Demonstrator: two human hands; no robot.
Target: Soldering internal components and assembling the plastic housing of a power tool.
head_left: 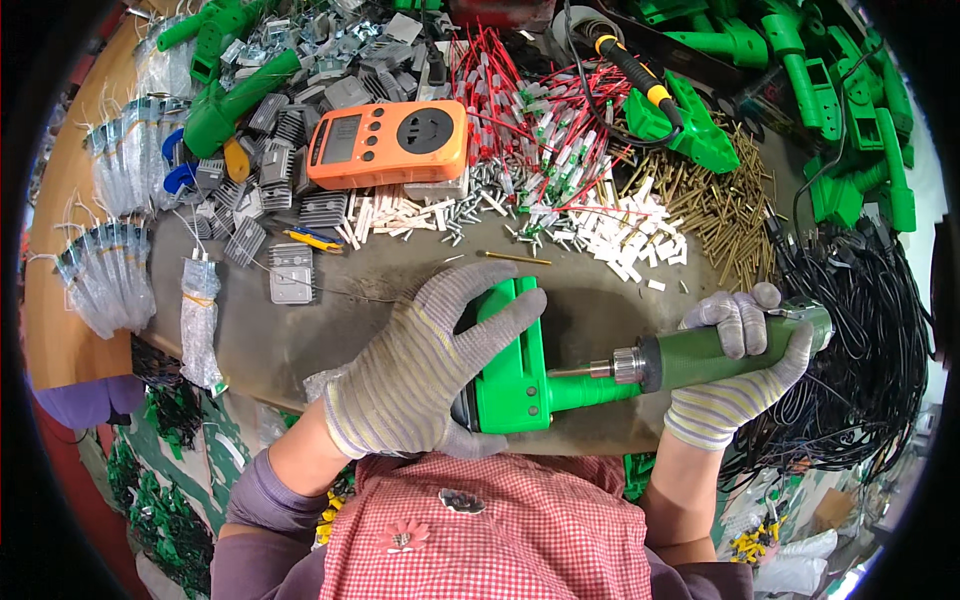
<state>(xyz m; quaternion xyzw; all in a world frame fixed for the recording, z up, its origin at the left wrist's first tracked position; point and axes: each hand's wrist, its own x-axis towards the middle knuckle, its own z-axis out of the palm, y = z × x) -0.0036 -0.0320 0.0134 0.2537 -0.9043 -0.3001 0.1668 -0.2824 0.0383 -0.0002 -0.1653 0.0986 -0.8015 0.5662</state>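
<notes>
- Down at the near edge of the table [300, 330], the left hand [420, 370], in a striped knit glove, wraps its fingers over a bright green plastic housing [515, 375] and presses it to the surface.
- The right hand [735, 375], gloved alike, is curled tight around a dark green electric screwdriver [720, 350], held level.
- Its metal bit [580, 371] points left and meets the housing's side.
- Behind lie an orange meter [390, 143], grey heat sinks [290, 190], red wires [520, 110] and brass pins [720, 210].
- Black cables [860, 330] pile at the right.
</notes>
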